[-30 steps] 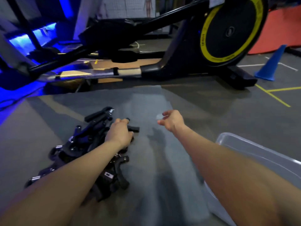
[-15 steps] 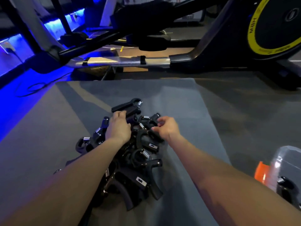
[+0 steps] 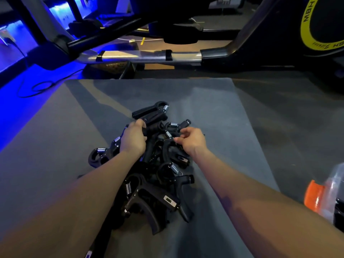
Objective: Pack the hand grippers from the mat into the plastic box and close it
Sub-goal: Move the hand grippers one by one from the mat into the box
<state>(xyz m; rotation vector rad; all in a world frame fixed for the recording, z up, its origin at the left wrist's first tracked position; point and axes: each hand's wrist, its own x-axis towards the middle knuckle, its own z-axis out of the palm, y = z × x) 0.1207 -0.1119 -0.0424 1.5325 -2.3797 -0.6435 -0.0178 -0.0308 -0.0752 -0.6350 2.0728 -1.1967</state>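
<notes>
The left hand (image 3: 133, 139) and right hand (image 3: 191, 140) each grip a gripper in the pile (image 3: 154, 170) mid-mat (image 3: 214, 112); the box (image 3: 333, 192) at the right edge holds something dark.

Matt black plastic hand grippers (image 3: 152, 164) with shiny coiled metal springs (image 3: 174, 168), heaped on a dull grey mat (image 3: 214, 108) of slightly grainy, foam-like texture. Near right, a cloudy translucent plastic box (image 3: 335, 183) with a glossy orange plastic clasp (image 3: 313, 195). Far behind, a brushed metal rail (image 3: 141, 55) on a satin black exercise machine (image 3: 260, 43).
</notes>
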